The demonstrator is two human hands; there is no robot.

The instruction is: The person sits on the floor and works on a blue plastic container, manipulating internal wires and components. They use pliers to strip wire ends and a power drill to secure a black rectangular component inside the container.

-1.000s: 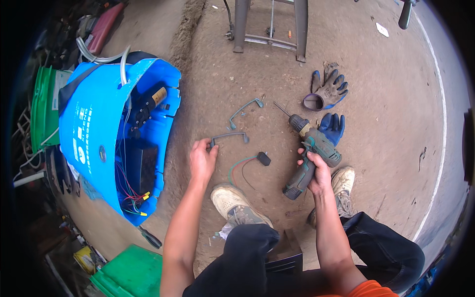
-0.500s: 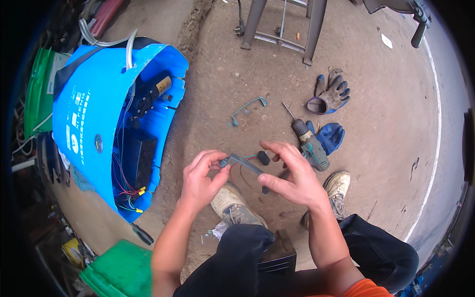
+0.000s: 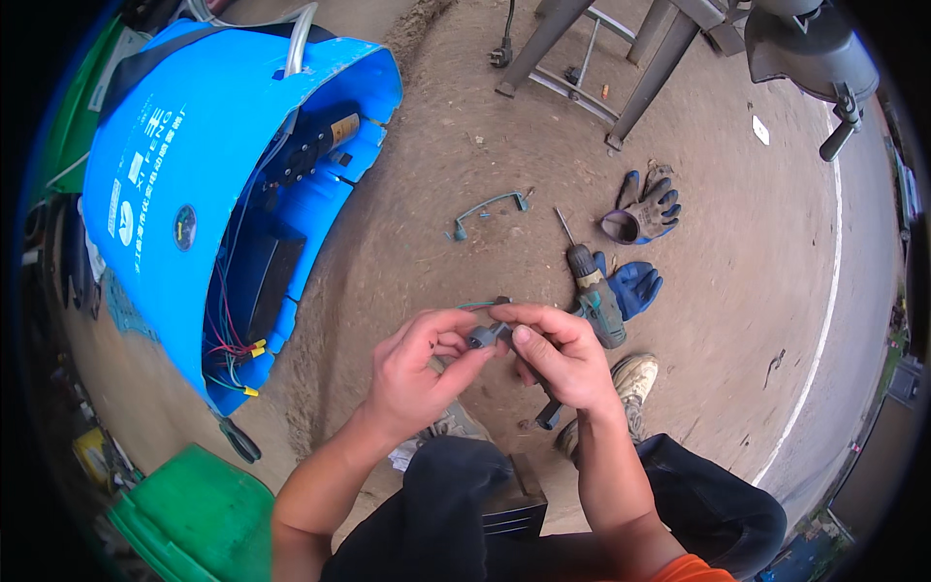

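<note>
Low in front of me, both hands hold a dark grey, bar-shaped plastic part with a round end. My left hand is closed, thumb and fingers pinching that round end. Close beside it, my right hand is closed around the bar, whose other end sticks out below the palm towards my knees. A thin green wire shows behind the fingers, with a small black block at its end. Fingers hide the middle of the bar.
At left lies a cut-open blue plastic tank with a motor and wires inside. A cordless drill, work gloves and a green bracket-like piece lie on the ground. A metal stand is at the back; a green bin sits lower left.
My hands have come closer together, and the grey bar has turned so its free end points down towards me. The whole view has shifted slightly.
</note>
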